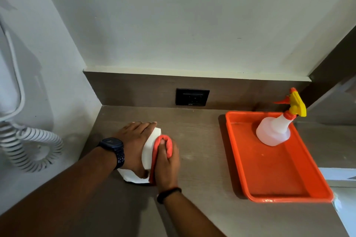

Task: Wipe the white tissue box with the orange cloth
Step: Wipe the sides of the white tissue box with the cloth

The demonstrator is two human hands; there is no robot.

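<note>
Best w/ left hand [134, 140] clamped flat on white tissue box [151, 145], right hand [166, 163] fingers gripping bunched orange cloth [163, 144], rubbing box's right side w/ even strokes.

Alcove: walls and surface
Pale walls [192, 15] met a grey-brown surface [202, 140]; black socket [192, 97] sat in the upstand.

Orange tray [277, 196] on brown counter [202, 131] — spray bottle [273, 131] upright inside; black socket [192, 97] behind — coiled cord [28, 146] left.

Grey-brown wood-grain counter [202, 140], white tissue box [152, 140] at left, orange tray [277, 184] at right
</note>
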